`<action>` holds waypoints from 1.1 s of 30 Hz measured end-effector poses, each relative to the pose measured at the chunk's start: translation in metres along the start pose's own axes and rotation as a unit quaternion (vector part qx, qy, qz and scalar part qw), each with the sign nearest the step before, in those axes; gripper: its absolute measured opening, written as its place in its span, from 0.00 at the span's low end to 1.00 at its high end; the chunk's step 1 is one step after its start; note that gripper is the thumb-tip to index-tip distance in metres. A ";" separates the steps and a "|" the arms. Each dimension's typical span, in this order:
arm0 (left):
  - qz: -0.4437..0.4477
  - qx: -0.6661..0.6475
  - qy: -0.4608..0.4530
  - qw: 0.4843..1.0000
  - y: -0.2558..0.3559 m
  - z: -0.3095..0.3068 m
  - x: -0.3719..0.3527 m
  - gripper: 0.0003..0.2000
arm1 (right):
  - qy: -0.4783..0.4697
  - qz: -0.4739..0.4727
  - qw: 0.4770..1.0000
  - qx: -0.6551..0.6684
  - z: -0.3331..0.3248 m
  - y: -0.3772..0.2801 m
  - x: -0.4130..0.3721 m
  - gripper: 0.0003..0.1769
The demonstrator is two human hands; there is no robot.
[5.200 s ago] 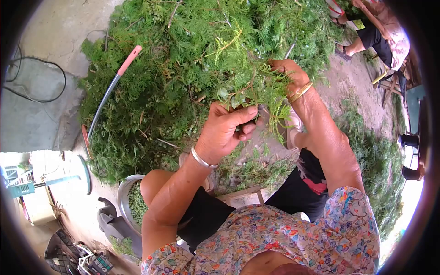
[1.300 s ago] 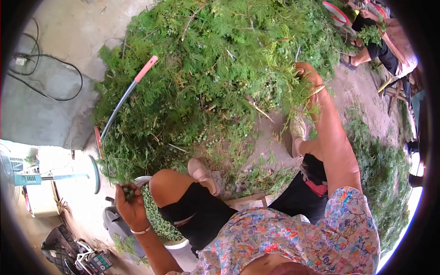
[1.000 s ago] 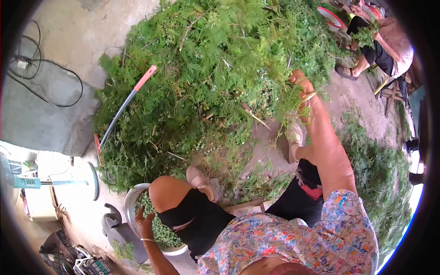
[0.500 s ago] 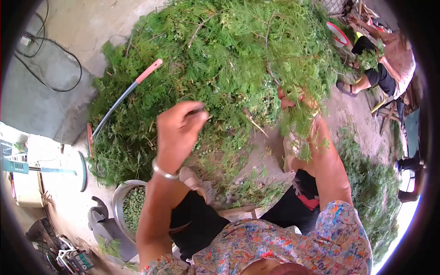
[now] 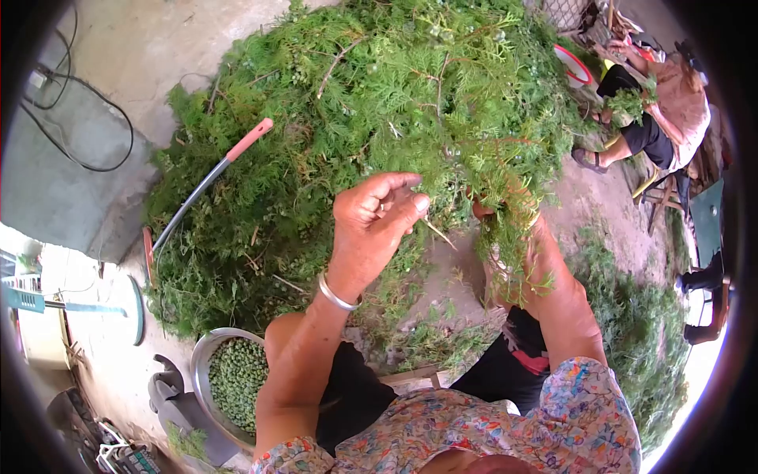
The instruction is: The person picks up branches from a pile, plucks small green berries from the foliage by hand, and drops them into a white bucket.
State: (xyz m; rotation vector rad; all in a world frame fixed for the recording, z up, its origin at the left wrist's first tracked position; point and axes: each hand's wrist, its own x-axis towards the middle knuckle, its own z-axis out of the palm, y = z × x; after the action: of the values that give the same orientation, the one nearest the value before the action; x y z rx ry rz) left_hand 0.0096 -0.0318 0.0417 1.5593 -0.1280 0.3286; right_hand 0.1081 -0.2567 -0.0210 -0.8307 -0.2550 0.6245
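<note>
My left hand (image 5: 379, 207), with a silver bangle at the wrist, is raised in front of the big heap of green conifer branches (image 5: 332, 110). Its fingers are curled, thumb and index finger apart, and nothing shows between them. To its right, my right hand (image 5: 517, 207) is closed around a leafy conifer branch (image 5: 505, 237), whose foliage hides most of the fingers. At lower left stands a metal bowl (image 5: 199, 367) of small green cones (image 5: 237, 378), beside my left leg.
A curved tool with a pink handle (image 5: 251, 138) rests on the heap's left side. More greenery (image 5: 632, 340) lies on the ground at right. Another person (image 5: 679, 110) sits at upper right, near a red-rimmed basin (image 5: 575, 63). A grey block (image 5: 71, 166) with cables is at left.
My left hand has moved right, closer to my right hand, and its thumb and index finger are spread wider. My right hand still holds greenery, slightly lower. More of the bowl shows.
</note>
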 end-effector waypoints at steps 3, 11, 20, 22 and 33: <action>-0.004 -0.005 0.063 0.998 -0.001 0.001 -0.004 0.07 | 0.050 0.028 0.998 -0.002 0.008 0.002 -0.002 0.19; 0.061 0.086 0.237 0.966 -0.019 -0.040 0.007 0.08 | 0.239 0.177 0.943 -0.153 0.022 0.003 0.013 0.21; -0.065 -0.129 0.166 0.976 -0.007 -0.054 0.024 0.13 | 0.204 0.164 0.932 -0.252 0.010 0.013 0.013 0.15; -0.077 -0.140 0.178 0.971 -0.009 -0.054 0.027 0.12 | 0.256 0.193 0.933 -0.163 0.010 0.015 0.014 0.13; -0.110 -0.112 0.195 0.968 -0.024 -0.067 0.025 0.05 | 0.256 0.202 0.933 -0.152 0.000 0.016 0.007 0.06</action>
State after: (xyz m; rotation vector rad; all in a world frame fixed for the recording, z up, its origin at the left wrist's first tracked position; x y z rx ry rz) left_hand 0.0317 0.0386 0.0247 1.2446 0.3046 0.4238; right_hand 0.1075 -0.2444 -0.0335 -1.3326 0.3148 0.7351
